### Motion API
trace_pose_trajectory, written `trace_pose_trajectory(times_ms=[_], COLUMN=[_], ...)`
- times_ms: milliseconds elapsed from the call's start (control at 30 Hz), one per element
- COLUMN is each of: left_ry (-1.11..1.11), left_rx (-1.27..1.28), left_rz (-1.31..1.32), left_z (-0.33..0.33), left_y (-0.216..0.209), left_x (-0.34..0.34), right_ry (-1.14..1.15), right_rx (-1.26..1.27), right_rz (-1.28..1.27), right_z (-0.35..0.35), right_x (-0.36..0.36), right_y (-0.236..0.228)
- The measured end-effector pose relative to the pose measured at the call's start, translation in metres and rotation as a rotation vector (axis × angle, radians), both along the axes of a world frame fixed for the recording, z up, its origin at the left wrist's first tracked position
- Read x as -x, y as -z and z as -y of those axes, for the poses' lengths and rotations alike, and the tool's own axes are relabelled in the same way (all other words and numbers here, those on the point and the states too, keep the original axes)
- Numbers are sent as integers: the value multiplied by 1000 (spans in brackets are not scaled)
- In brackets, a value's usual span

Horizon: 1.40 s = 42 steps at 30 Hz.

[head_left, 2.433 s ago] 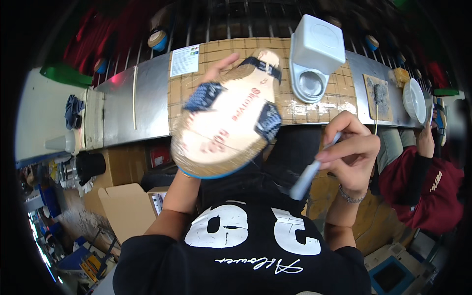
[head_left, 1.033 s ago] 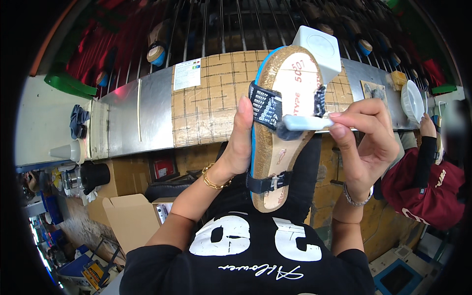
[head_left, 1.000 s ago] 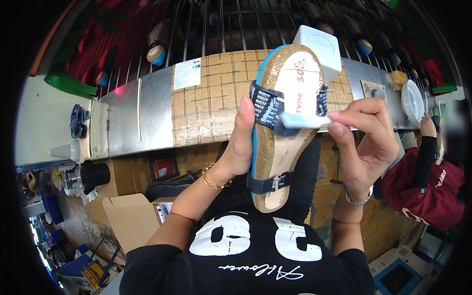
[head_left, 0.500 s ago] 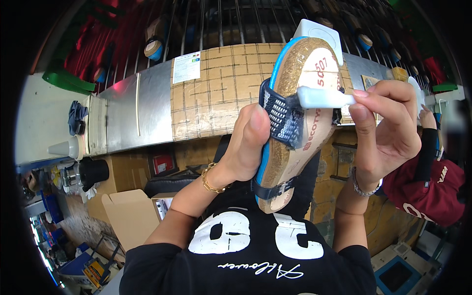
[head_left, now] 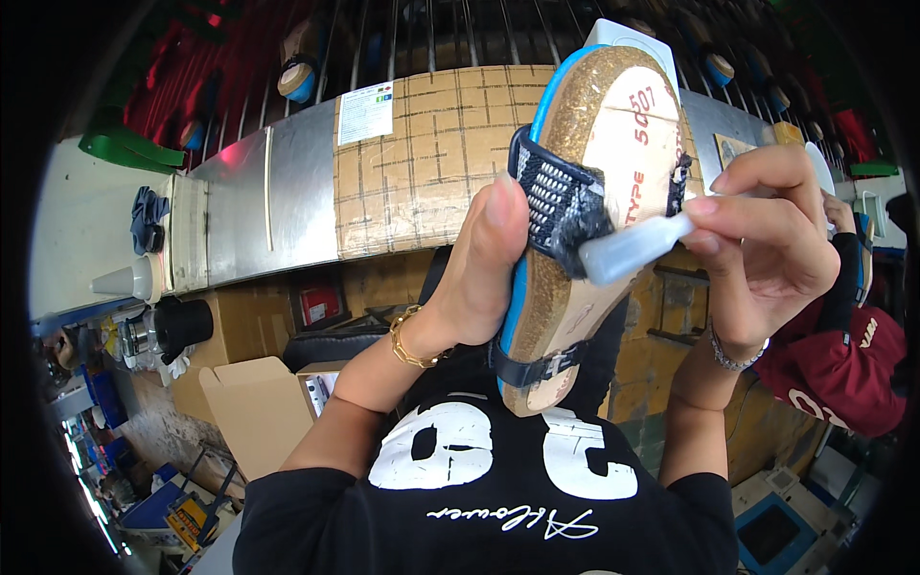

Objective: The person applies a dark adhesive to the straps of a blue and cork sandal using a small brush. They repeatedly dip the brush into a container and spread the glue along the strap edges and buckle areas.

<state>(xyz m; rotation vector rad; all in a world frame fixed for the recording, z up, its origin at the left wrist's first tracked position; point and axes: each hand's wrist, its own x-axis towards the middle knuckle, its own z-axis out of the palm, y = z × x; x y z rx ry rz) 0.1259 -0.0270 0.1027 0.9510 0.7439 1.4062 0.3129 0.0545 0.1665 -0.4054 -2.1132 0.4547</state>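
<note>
A sandal (head_left: 618,125) with a cork body, blue edging and pale printed board is held tilted above the bench edge. My left hand (head_left: 489,254) is closed round its left side, the thumb up beside the dark woven strap (head_left: 556,196). The strap's end lies folded over the cork and looks dark and glossy. Pinched between thumb and fingers of my right hand (head_left: 767,240) is a pale, translucent plastic-handled brush (head_left: 632,251), its wide end against the strap's lower corner. A narrower buckled strap (head_left: 537,369) crosses the heel end.
A cardboard sheet (head_left: 431,172) covers part of the metal bench (head_left: 235,206). Beyond it, several sandals (head_left: 297,77) lie on a rack of metal rods. A white box (head_left: 637,40) stands behind the held sandal. At right, a person in a maroon top (head_left: 853,374) works nearby.
The brush has slid down along the strap's end and now slants, its wide end lower left. My right hand has moved slightly right and down. The sandal is slightly higher and farther right.
</note>
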Motion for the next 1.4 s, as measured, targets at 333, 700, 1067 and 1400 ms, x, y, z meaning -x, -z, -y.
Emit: trace_pose_trajectory(times_ms=[333,700,1067,1400], left_ry=[97,-187,-235,-114], left_rx=[-140,67,-1,42], left_rz=[754,99,-25,51], left_z=[-11,-8,-5,-7], left_y=[7,-14,-9,-22], left_x=[6,-2,-1,-1], right_ry=[137,432,491,61], right_rx=[170,-5,-53,31], right_rz=[-129,-156,-128,-80], right_z=[-11,38,45,-7], right_x=[16,37,36,15], right_y=[21,24,18,13])
